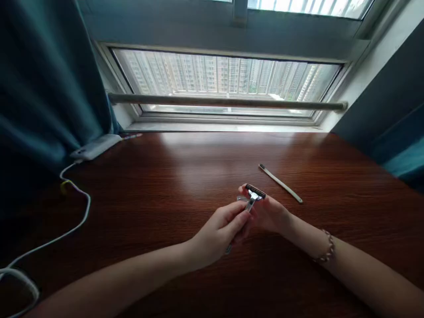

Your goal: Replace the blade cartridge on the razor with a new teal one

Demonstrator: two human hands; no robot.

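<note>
While both hands meet above the glossy wood-grain worktop [165,176], the left hand [217,234] has its grip closed on the slim metal handle of a razor [253,196], and the right hand [270,214] pinches its dark rectangular head. A thin brush [280,183] lies nearby.

Bare forearms; beaded bracelet [327,250] on right wrist.

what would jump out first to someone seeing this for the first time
Both hands meet at the middle of the dark wooden table, holding a razor: the left hand grips the handle, the right hand is at its head. Just beyond lies a thin small brush, and a white cable trails along the left edge.
</note>
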